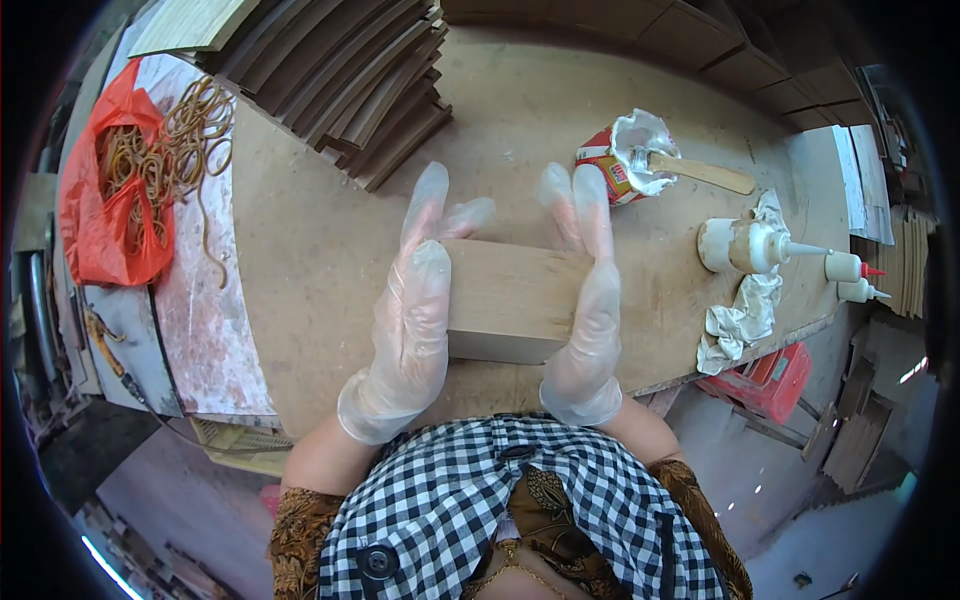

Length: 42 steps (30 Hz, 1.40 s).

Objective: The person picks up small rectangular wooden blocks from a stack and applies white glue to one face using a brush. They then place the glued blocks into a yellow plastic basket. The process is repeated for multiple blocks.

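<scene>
A light brown wooden box [515, 285] lies on the table in front of me, between my two hands. Both hands wear loose, translucent gloves. My left hand [415, 290] is along the box's left side, its fingers stretched out beyond the far edge and a gloved digit by the top left edge. Flat along the right side is my right hand [590, 285], fingers straight and pointing away from me. Both palms appear to touch the box sides; the inner faces of the hands are partly hidden.
Stacked dark wooden boards [340, 75] stand at the far left. Nearby lies a red plastic bag [85, 220] of rubber bands. On the right are a tub of white paste [605, 165] with a wooden-handled brush, a white squeeze bottle [735, 245] and a crumpled cloth [740, 320].
</scene>
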Motion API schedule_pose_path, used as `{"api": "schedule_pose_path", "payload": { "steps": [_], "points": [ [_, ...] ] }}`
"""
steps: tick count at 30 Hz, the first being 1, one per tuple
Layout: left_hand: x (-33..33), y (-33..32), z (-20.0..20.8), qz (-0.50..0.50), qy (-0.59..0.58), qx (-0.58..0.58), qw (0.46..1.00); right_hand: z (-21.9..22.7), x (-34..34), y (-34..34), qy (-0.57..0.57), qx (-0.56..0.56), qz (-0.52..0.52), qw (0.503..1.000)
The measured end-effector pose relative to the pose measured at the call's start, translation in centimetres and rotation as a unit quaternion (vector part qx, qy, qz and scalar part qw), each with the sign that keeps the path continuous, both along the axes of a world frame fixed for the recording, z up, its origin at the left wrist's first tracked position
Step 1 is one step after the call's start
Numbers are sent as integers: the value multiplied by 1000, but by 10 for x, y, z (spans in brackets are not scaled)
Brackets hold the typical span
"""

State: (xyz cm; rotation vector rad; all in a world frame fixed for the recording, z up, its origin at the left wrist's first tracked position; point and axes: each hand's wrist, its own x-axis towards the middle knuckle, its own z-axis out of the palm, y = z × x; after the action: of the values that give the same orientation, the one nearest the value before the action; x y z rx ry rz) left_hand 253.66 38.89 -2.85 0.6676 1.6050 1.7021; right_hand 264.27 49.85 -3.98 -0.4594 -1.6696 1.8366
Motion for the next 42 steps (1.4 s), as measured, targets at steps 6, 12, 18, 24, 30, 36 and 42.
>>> {"api": "schedule_pose_path", "payload": {
  "steps": [6, 12, 18, 24, 30, 36, 42],
  "points": [
    [-3, 0, -6, -10, 3, 18, 1000, -3, -2, -1, 26, -2, -11, 1000],
    [-3, 1, -8, -9, -11, 42, 999, -7, 0, -5, -1, 1, -36, 999],
    [-8, 4, 10, -6, -188, 27, 982, -10, 8, -5, -43, -7, -38, 998],
    [-5, 8, 6, 17, -92, 33, 995, -4, -1, -2, -27, -60, -25, 998],
    [-6, 11, 5, 22, -71, 38, 997, -6, -4, -5, -16, -52, -61, 997],
    [-7, 11, 1, 12, -86, 41, 995, -14, 5, 0, -24, -50, -25, 998],
    [-7, 12, 3, 28, -49, 13, 998, -17, 12, 2, -46, 88, -54, 994]
  ]
}}
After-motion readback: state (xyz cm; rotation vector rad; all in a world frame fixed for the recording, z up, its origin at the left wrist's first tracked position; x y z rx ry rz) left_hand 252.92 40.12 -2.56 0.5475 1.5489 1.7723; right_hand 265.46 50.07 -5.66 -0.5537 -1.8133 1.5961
